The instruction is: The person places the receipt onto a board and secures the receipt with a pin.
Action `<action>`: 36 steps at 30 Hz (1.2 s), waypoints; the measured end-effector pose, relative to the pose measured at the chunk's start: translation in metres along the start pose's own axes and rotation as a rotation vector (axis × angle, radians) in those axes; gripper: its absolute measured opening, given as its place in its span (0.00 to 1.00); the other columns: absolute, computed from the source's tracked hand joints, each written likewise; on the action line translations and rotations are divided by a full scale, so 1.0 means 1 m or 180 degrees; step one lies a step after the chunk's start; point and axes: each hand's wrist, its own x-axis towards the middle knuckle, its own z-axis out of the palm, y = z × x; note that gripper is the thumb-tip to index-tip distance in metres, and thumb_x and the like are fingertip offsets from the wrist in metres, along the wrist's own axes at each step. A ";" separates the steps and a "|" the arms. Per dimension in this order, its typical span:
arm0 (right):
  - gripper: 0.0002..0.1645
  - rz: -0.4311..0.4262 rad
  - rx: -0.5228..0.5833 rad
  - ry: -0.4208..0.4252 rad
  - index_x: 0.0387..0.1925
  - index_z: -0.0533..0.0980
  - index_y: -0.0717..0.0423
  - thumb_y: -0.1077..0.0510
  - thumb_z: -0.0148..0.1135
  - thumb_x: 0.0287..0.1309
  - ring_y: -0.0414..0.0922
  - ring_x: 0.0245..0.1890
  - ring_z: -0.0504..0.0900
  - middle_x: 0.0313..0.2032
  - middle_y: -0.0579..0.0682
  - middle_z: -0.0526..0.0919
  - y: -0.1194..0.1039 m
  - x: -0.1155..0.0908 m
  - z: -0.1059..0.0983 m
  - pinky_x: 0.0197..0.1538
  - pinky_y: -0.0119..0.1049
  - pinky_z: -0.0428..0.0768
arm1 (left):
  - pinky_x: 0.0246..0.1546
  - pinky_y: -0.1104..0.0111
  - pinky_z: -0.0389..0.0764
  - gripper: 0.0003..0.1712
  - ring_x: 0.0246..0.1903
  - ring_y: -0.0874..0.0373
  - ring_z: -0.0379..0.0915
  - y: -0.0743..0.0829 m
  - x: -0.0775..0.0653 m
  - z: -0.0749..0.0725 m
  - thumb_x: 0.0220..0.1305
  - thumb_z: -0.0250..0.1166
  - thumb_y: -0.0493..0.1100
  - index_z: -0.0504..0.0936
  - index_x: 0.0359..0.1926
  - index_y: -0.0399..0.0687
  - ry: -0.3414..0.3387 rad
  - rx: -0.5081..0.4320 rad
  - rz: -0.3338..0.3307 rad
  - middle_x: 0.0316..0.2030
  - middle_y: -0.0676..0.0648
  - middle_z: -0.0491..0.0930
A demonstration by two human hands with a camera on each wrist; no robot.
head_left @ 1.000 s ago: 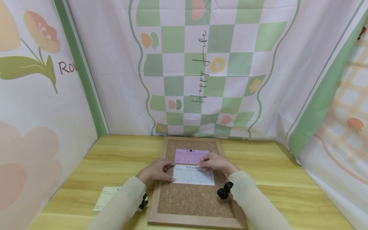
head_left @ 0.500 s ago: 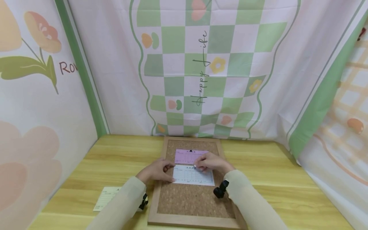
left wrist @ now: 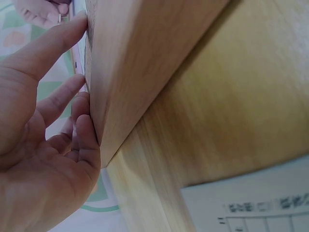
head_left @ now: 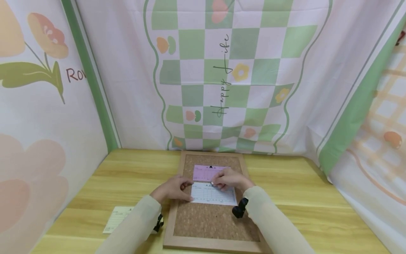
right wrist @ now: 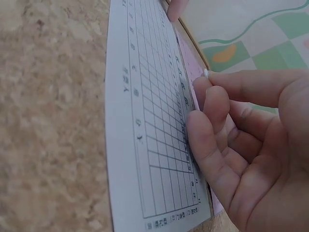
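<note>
A white printed form point(head_left: 206, 196) lies on the cork board point(head_left: 215, 222), just below a pink form point(head_left: 203, 173) with a black pushpin point(head_left: 210, 167) at its top edge. My left hand point(head_left: 173, 187) rests at the white form's left edge, thumb and index finger spread apart and touching its two left corners. Between thumb and index finger, my right hand point(head_left: 229, 179) pinches a small white pushpin point(right wrist: 206, 73) at the middle of the form's top edge. Its other fingers lie curled over the white form in the right wrist view. The pin's point is hidden there.
A pale yellow form point(head_left: 116, 217) lies on the wooden table point(head_left: 85, 211), left of the board and partly under my left sleeve. A raised wooden frame point(head_left: 209, 242) surrounds the cork. A patterned curtain point(head_left: 133, 88) hangs behind the table.
My right hand has slid left along the white form's top edge with the pushpin, from right of centre to about the middle. The left hand and the forms have stayed put.
</note>
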 end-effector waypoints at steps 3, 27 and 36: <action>0.10 0.0006 -0.0022 0.0008 0.42 0.85 0.61 0.58 0.64 0.65 0.43 0.29 0.80 0.30 0.51 0.84 -0.001 0.000 0.001 0.35 0.36 0.83 | 0.37 0.63 0.67 0.36 0.38 0.54 0.62 0.000 0.001 0.000 0.53 0.79 0.42 0.78 0.62 0.38 0.0000 -0.0020 -0.0006 0.39 0.45 0.69; 0.10 0.0106 -0.0033 -0.0009 0.42 0.85 0.63 0.61 0.62 0.66 0.41 0.26 0.77 0.27 0.50 0.82 -0.004 0.004 0.005 0.31 0.32 0.80 | 0.36 0.63 0.67 0.35 0.37 0.54 0.62 -0.001 0.002 0.000 0.53 0.79 0.42 0.78 0.61 0.38 0.0009 -0.0056 0.0012 0.39 0.44 0.69; 0.09 0.0131 -0.0030 0.0008 0.40 0.84 0.63 0.61 0.62 0.66 0.40 0.25 0.77 0.26 0.49 0.82 -0.002 0.007 0.006 0.30 0.32 0.80 | 0.37 0.63 0.67 0.35 0.38 0.54 0.62 -0.002 0.003 0.001 0.53 0.79 0.42 0.79 0.61 0.39 0.0021 -0.0031 0.0000 0.38 0.45 0.69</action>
